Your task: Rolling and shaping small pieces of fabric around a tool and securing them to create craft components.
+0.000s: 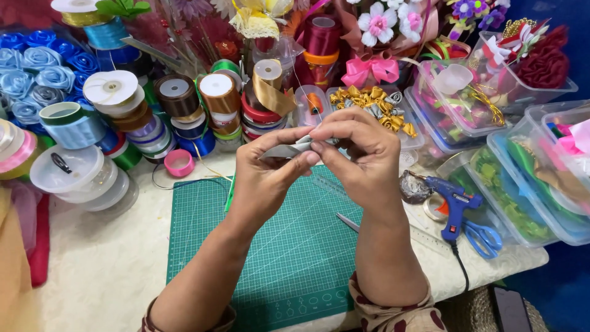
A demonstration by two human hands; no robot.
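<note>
Hands at frame centre: left hand point(264, 175) and right hand point(362, 154) both pinched shut on folded silver ribbon point(292, 149) above green cutting mat point(289, 252). Risk: satin looks slippery; a loosened pinch would let the fold spring open

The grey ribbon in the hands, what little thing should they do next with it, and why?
Probably press the fold tighter. Both the left hand and right hand pinch the grey ribbon above the green cutting mat, and its folded end looks loose between the fingertips.
</note>
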